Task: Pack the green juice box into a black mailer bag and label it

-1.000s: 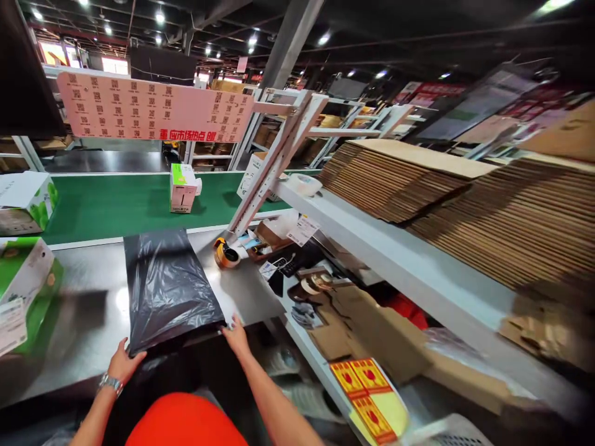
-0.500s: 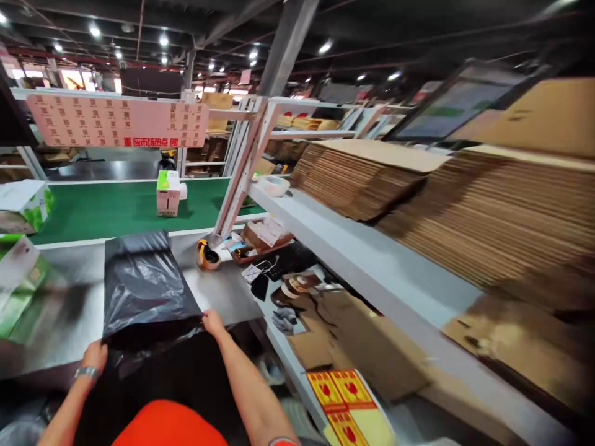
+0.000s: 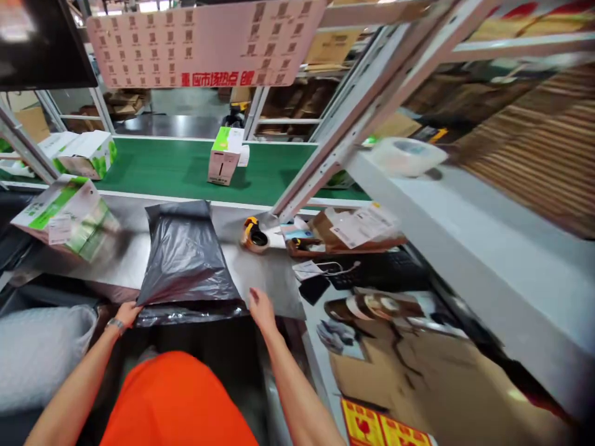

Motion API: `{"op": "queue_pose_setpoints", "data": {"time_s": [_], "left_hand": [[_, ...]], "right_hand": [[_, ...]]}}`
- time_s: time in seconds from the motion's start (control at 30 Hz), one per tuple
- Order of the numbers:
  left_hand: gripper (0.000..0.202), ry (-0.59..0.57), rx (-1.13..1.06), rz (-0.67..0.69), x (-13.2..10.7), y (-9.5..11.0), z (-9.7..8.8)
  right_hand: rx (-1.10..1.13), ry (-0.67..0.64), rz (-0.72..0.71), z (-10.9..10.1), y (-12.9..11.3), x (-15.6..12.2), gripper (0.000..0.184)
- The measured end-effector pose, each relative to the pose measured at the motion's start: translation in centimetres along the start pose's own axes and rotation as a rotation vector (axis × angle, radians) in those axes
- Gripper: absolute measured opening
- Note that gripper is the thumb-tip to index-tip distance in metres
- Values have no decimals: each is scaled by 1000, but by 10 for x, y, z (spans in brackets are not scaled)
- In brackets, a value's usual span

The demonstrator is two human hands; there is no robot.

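Note:
A black plastic mailer bag point(image 3: 186, 260) lies on the steel packing table point(image 3: 274, 279), its near end creased and slightly raised. My left hand point(image 3: 126, 314) pinches the bag's near left corner. My right hand point(image 3: 261, 310) rests just off the bag's right side, fingers apart, holding nothing. Nearest that hand stands a yellow-and-black tape dispenser point(image 3: 255, 235), further up the table. A green-and-white carton point(image 3: 65, 217) sits tilted at the table's left end.
Beyond the table runs a green conveyor belt point(image 3: 158, 167) carrying a small carton point(image 3: 224, 156). A white shelf point(image 3: 493, 248) with a tape roll point(image 3: 406, 156) stands right, with a keyboard point(image 3: 376, 272) and cardboard below. Bubble wrap point(image 3: 37, 359) lies lower left.
My right hand has left the bag's near edge and moved right onto the table. The view has swung left and downward, and the bag's near end now appears more folded.

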State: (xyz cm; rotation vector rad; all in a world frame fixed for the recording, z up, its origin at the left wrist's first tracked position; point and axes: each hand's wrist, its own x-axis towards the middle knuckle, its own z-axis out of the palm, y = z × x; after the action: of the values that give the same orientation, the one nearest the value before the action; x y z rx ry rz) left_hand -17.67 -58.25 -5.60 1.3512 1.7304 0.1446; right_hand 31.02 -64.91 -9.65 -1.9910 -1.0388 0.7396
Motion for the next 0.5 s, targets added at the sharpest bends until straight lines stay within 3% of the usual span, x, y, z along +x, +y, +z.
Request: {"op": "queue_pose_setpoints", "data": {"time_s": [0.1, 0.17, 0.27, 0.4, 0.5], "left_hand": [[40, -81, -116, -34, 2, -9, -6], [49, -127, -175, -36, 5, -13, -10], [64, -198, -260, -24, 12, -16, -14], [72, -313, -416, -21, 21, -20, -15], [72, -417, -541, -30, 25, -24, -16]], "right_hand": [[-25, -82, -354, 41, -33, -13, 58], [-90, -253, -450, 61, -47, -21, 50], [-216, -388, -253, 62, -47, -23, 37], [-298, -294, -110, 48, -41, -29, 35], [-259, -324, -136, 78, -66, -52, 32]]}}
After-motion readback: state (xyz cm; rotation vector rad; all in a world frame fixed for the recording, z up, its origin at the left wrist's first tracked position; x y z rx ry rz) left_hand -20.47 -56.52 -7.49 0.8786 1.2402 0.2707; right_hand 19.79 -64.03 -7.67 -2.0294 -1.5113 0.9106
